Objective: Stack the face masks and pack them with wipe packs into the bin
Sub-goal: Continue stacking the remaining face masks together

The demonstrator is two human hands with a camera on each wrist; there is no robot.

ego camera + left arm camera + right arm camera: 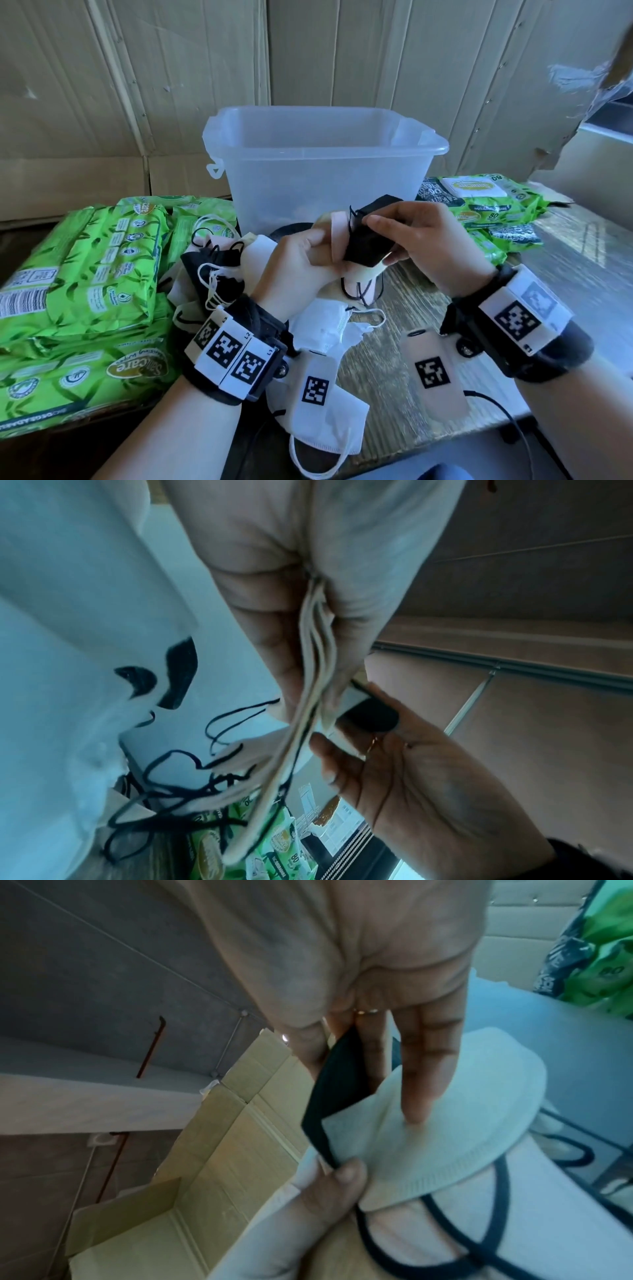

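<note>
Both hands work mid-air before the bin (318, 164): left hand (301, 263) clamping the beige mask stack (337, 233) upright so edges align, right hand (428, 240) pinching a black mask (368, 240) against it, loose masks (325, 329) and wipe packs (85, 260) waiting on the counter (404, 308).

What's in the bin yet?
Cannot tell for certain. The bin looks empty through its translucent walls, but both hands and the masks hide its lowest part.

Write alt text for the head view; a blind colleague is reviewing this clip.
Both hands hold folded face masks: left hand grips a pale stack, right hand adds a black mask, before an empty-looking clear bin. Green wipe packs flank it.
</note>
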